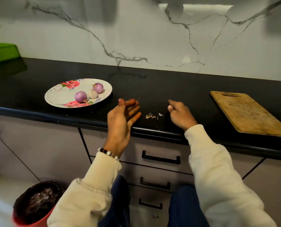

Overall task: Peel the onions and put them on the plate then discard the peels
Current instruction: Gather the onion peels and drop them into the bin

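Three peeled onions (88, 93) lie together on a floral plate (59, 94) on the black counter, left of my hands. A small heap of peel scraps (150, 116) sits near the counter's front edge, between my hands. My left hand (125, 115) is open, palm turned toward the scraps, fingers straight, at the counter edge. My right hand (179, 114) hovers just right of the scraps with fingers loosely curled and index finger extended; I see nothing held in it.
A wooden cutting board (249, 113) lies at the right of the counter (152, 86). A red bin (36, 205) lined with a black bag and holding peels stands on the floor at lower left. Drawers with black handles (161, 157) are below. A green box (3, 53) sits far left.
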